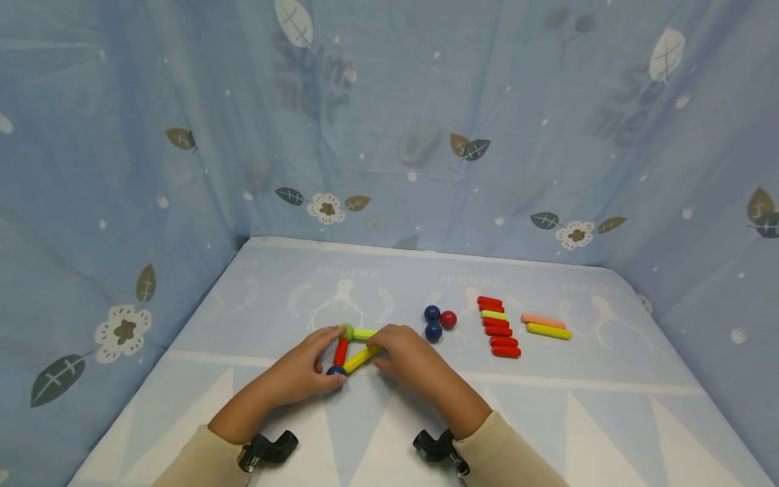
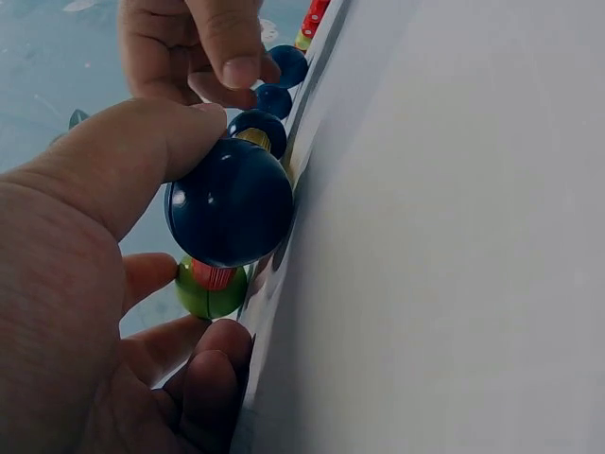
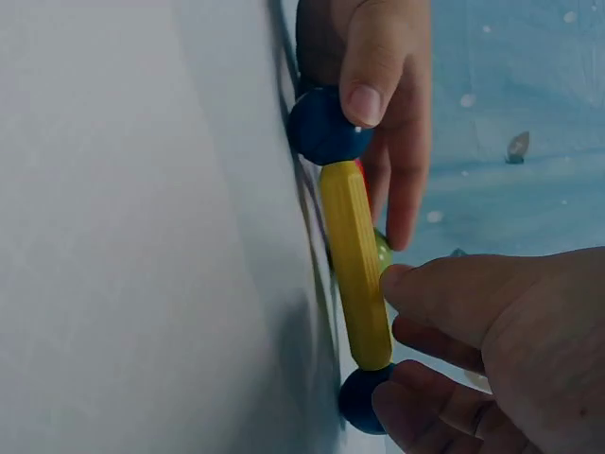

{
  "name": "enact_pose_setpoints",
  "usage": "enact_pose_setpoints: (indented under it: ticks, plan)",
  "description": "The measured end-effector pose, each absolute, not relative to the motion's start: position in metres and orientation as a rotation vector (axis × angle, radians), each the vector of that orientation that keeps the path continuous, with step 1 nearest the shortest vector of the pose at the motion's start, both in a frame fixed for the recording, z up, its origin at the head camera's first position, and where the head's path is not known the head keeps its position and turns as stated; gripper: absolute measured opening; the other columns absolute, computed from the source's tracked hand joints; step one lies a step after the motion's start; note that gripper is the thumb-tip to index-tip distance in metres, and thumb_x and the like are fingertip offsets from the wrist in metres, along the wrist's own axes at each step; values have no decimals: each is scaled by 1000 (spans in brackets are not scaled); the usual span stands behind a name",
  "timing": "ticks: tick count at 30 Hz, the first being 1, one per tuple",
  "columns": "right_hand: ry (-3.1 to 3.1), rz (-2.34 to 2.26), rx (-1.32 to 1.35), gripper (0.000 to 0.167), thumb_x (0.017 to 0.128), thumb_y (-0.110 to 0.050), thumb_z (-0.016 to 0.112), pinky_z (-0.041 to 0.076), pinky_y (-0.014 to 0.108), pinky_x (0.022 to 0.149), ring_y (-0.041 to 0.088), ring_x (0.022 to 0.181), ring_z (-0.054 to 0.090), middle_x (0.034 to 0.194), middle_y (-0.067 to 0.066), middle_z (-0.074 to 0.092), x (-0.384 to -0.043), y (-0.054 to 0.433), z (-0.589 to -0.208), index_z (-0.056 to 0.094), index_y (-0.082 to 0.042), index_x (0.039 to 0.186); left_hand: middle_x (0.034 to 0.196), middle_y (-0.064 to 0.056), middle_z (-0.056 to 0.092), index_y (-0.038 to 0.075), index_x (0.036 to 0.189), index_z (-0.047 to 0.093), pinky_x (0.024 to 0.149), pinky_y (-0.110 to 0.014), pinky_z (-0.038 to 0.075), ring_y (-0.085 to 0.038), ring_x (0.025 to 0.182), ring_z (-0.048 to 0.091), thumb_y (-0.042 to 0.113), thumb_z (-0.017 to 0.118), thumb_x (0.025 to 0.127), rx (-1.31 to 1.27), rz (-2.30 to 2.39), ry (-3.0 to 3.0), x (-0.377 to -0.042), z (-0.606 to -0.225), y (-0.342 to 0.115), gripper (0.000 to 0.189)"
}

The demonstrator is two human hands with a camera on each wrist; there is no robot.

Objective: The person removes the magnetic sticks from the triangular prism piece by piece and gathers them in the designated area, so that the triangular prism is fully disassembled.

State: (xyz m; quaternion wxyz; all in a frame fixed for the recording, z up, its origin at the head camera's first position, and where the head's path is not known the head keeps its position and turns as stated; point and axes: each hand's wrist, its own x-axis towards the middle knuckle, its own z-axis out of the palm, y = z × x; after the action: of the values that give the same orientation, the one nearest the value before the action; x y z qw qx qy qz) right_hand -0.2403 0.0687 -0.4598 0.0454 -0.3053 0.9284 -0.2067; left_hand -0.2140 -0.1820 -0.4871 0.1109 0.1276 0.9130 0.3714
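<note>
Gripping the yellow rod [image 1: 362, 359] near its far end with the right hand [image 1: 406, 355]! Clamping with the left hand [image 1: 303, 368], pressing a thumb to the blue ball [image 1: 335, 370] at the rod's near end, a finger to the green ball [image 1: 347, 331] behind it; look left of it for a red rod [image 1: 341, 352], right for loose balls [image 1: 433, 331], farther right for short rods [image 1: 499, 331]

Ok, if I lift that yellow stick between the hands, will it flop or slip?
The yellow stick looks straight and unbent, so it's likely stiff. Its ridged sides probably help grip. Blue balls meet both ends, so they may come along.
</note>
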Motion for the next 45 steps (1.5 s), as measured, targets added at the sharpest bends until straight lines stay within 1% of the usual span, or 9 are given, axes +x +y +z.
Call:
enact_pose_setpoints:
  ticks: [11, 16, 19, 25, 26, 31, 35, 40, 45]
  plan:
    - [2844, -562, -898, 37, 98, -20, 76, 50, 38, 110, 20, 127, 61, 137, -1, 66, -241, 68, -465, 71, -19, 134, 165, 5, 36, 36, 163, 36, 64, -25, 45, -11, 73, 52, 43, 87, 86, 393, 1079, 2697, -213, -489, -182, 93]
    - [2861, -553, -877, 38, 99, -21, 74, 51, 36, 108, 21, 123, 59, 138, -3, 65, -241, 66, -470, 69, -20, 137, 166, 3, 36, 36, 163, 36, 65, -25, 45, -11, 73, 51, 45, 87, 85, 393, 1079, 2695, -214, -489, -183, 94]
    - [2876, -551, -867, 39, 99, -21, 74, 52, 34, 104, 20, 117, 59, 135, -4, 66, -241, 65, -472, 69, -21, 138, 165, 4, 36, 36, 163, 36, 65, -25, 45, -11, 74, 51, 45, 87, 85, 387, 1080, 2694, -214, -489, -183, 94]
    - [2869, -530, -882, 26, 98, -24, 76, 53, 29, 92, 15, 102, 57, 117, -7, 70, -243, 66, -480, 77, -24, 124, 165, 4, 37, 37, 163, 36, 64, -25, 45, -11, 74, 51, 44, 88, 85, 363, 1072, 2690, -214, -490, -182, 94]
    - [2864, -531, -886, 24, 98, -24, 76, 53, 29, 93, 14, 103, 57, 116, -8, 71, -243, 67, -481, 78, -24, 122, 165, 4, 37, 37, 163, 36, 64, -25, 44, -11, 74, 51, 44, 88, 84, 360, 1070, 2691, -214, -491, -182, 94]
    - [2821, -596, -870, 24, 99, -25, 75, 53, 31, 98, 12, 105, 57, 115, -12, 71, -245, 70, -483, 77, -25, 122, 164, 4, 38, 36, 163, 37, 64, -25, 44, -11, 74, 52, 45, 87, 85, 358, 1063, 2695, -213, -491, -182, 94]
    - [2762, -721, -825, 22, 98, -24, 76, 54, 32, 98, 10, 103, 58, 113, -12, 69, -247, 75, -481, 77, -25, 120, 164, 4, 38, 36, 163, 37, 64, -25, 44, -11, 73, 52, 44, 87, 85, 367, 1062, 2698, -213, -491, -182, 93]
    - [2616, -1017, -702, 16, 98, -22, 76, 53, 30, 90, 11, 97, 58, 108, -11, 64, -250, 83, -483, 76, -28, 112, 163, 4, 39, 35, 162, 37, 63, -25, 44, -11, 73, 52, 42, 88, 84, 363, 1054, 2706, -214, -490, -182, 93]
    - [2495, -1211, -627, 13, 97, -22, 77, 52, 29, 83, 15, 94, 60, 104, -8, 65, -251, 88, -492, 76, -31, 107, 163, 5, 40, 36, 162, 38, 63, -25, 44, -11, 73, 52, 43, 88, 84, 351, 1042, 2711, -213, -490, -181, 94]
